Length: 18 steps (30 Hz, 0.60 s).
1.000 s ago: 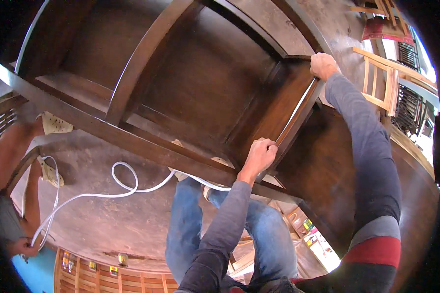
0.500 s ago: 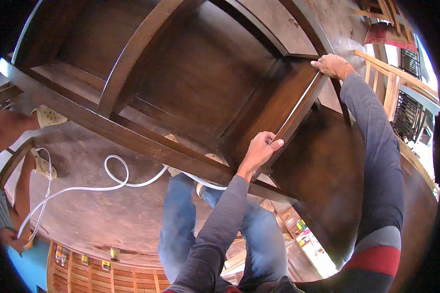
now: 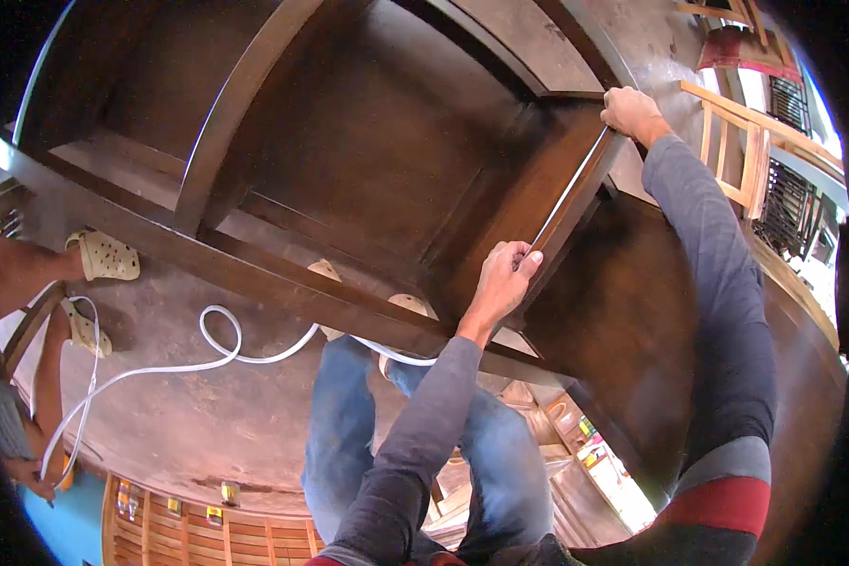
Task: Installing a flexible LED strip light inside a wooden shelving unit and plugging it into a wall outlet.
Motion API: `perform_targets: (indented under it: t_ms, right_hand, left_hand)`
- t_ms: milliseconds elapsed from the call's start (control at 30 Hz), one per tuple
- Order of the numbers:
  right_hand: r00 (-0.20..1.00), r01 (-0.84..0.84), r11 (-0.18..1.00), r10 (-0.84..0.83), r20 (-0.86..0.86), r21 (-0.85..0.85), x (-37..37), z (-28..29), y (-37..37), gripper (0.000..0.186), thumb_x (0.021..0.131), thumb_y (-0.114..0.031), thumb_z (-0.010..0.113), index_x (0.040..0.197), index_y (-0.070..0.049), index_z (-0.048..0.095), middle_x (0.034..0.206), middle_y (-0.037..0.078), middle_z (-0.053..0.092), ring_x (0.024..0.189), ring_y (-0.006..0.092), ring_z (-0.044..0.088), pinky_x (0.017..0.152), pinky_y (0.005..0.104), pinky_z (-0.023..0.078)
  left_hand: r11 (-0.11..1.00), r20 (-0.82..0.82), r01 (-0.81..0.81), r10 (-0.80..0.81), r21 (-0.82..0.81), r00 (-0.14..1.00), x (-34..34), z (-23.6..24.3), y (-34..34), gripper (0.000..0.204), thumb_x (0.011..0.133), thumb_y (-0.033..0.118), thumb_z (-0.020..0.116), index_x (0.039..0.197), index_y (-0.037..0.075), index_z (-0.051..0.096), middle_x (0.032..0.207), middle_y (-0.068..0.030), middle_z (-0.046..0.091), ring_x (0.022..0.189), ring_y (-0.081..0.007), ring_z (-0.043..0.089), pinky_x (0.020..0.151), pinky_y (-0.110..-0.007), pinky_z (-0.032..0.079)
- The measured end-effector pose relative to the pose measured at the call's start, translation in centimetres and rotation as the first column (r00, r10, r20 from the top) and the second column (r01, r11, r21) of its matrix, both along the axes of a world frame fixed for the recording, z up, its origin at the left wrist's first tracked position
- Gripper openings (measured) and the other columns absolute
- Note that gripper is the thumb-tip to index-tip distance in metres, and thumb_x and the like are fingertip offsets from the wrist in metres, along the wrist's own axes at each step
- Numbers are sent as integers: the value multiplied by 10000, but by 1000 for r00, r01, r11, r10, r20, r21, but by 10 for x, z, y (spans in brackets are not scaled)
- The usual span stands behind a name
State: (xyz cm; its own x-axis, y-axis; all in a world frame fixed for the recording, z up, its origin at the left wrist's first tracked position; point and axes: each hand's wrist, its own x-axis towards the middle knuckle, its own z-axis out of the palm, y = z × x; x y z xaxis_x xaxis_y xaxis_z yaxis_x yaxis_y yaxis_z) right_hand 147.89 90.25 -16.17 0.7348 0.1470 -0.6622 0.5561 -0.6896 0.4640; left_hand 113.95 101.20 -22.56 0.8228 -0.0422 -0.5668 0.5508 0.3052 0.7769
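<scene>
A narrow white strip (image 3: 572,188) runs taut along the edge of a dark-brown wooden board (image 3: 538,179) inside a large cabinet frame (image 3: 349,113). My left hand (image 3: 502,288) pinches the strip's near end at the board's edge, fingers curled and thumb up. At the far end my right hand (image 3: 635,115) is closed around the strip at the frame's corner; its fingertips are partly hidden. A loose white cord (image 3: 160,367) loops across the floor from the left and passes behind my left forearm. Whether cord and strip are one piece, I cannot tell.
At the left edge another person's hand (image 3: 36,476) holds the cord, near feet in cream clogs (image 3: 108,257). Pale wooden furniture (image 3: 755,141) stands at the right. Slatted wood (image 3: 198,540) lies at the lower left. My jeans-clad legs (image 3: 340,424) are below the cabinet.
The view has shifted slightly. My right hand has closed more tightly at the strip's far end, its thumb no longer sticking out. My left hand stays at the near end.
</scene>
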Motion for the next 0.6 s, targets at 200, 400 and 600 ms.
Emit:
perform_targets:
  t_ms: [200,400,600]
  right_hand:
    - [980,-71,993,53,191,90,-1,-11,-2,230,845,-137,506,939,-1,666,940,228,673,917,383,660,808,460,528]
    - [952,-212,974,187,243,85,-3,-16,-1,205,873,-114,488,912,-21,667,932,201,678,893,359,670,766,449,543]
    - [921,-348,937,339,194,16,-4,-9,-1,197,876,-149,526,897,-26,680,869,167,685,850,321,683,736,428,553]
  left_hand:
    - [998,-18,-50,49,-34,999,14,5,-4,382,873,311,627,991,-53,628,935,-190,595,864,-289,578,797,-389,458]
    - [999,-15,-18,19,32,1000,26,6,-10,452,849,351,663,1004,-71,618,968,-203,602,880,-287,589,783,-384,467]
    - [996,37,-55,52,77,998,38,1,-20,455,846,348,666,1026,-67,618,990,-211,611,872,-299,599,773,-394,472]
